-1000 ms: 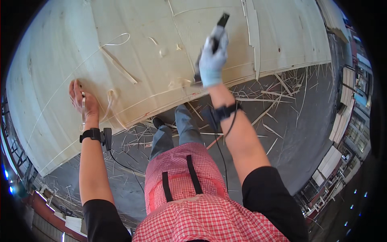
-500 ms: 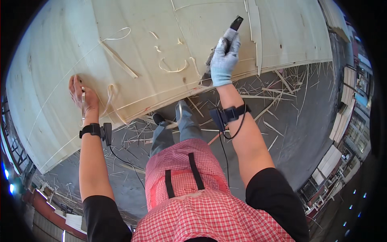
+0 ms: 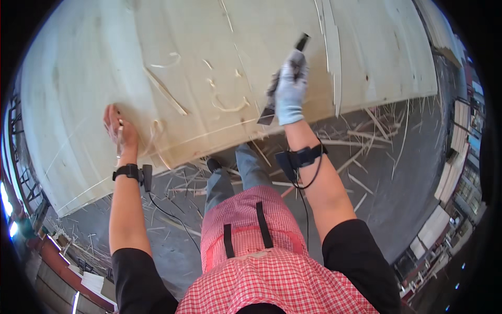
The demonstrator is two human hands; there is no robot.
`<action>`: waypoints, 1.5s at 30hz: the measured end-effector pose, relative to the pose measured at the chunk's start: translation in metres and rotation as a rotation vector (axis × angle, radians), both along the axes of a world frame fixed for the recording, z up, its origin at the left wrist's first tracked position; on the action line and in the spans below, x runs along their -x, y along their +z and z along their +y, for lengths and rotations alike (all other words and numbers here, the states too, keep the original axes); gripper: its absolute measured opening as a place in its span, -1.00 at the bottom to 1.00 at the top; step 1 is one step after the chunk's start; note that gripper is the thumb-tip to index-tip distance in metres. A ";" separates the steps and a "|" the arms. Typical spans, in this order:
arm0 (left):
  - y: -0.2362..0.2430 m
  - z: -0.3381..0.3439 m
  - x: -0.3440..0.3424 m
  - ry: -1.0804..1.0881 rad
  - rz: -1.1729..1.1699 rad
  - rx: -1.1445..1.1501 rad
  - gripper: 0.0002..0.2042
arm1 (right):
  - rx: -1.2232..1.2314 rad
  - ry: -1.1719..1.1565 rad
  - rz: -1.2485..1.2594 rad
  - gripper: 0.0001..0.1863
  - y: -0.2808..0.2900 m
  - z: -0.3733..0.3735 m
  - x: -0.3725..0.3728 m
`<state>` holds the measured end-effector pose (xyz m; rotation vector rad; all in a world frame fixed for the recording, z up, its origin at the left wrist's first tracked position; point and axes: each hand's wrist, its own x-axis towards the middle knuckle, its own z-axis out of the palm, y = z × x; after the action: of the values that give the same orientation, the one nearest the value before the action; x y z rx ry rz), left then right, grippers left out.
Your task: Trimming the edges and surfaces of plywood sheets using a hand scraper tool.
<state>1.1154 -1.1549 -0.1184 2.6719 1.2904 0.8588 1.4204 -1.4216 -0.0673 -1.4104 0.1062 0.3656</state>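
My left hand (image 3: 119, 126) is bare and rests on a broad pale wood veneer sheet (image 3: 183, 31), its fingers stretched out and lying close together. A thin light strip lies along this hand near the thumb and wrist. My right hand (image 3: 291, 86), in a pale glove with dark smudges, is closed around a broad-bladed knife (image 3: 266, 116). The knife's dark flat blade points down toward the sheet's near edge, and a black end sticks out beyond my fingers. The grip itself is mostly hidden by the glove, and motion blurs it a little.
Curled wood shavings (image 3: 230, 107) and a straight sliver (image 3: 166, 93) lie on the sheet between my hands. A long narrow veneer strip (image 3: 332, 57) lies right of my gloved hand. Wood offcuts (image 3: 361, 141) litter the grey floor (image 3: 384, 172). Stacked boards (image 3: 454, 144) stand far right.
The whole view has shifted slightly, moving the sheet right and down. My right hand has tilted with the knife, and more of its blade shows. My left hand stays on the sheet.
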 end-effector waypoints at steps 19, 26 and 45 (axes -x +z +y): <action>0.132 -0.106 -0.022 -0.210 -0.225 0.916 -0.76 | 1.111 0.414 -0.458 -0.63 0.026 -0.114 -0.051; 0.136 -0.100 0.370 0.381 -0.670 1.133 -0.75 | 1.247 0.769 -0.674 -0.80 0.051 0.014 0.169; 0.189 -0.072 0.929 1.116 -0.955 0.794 -0.81 | 0.374 1.499 -0.465 -0.72 0.103 0.349 0.783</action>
<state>0.1867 -1.2274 0.0704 0.6349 2.0487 1.0792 0.6369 -1.0729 0.0362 -1.6882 -1.3914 1.2528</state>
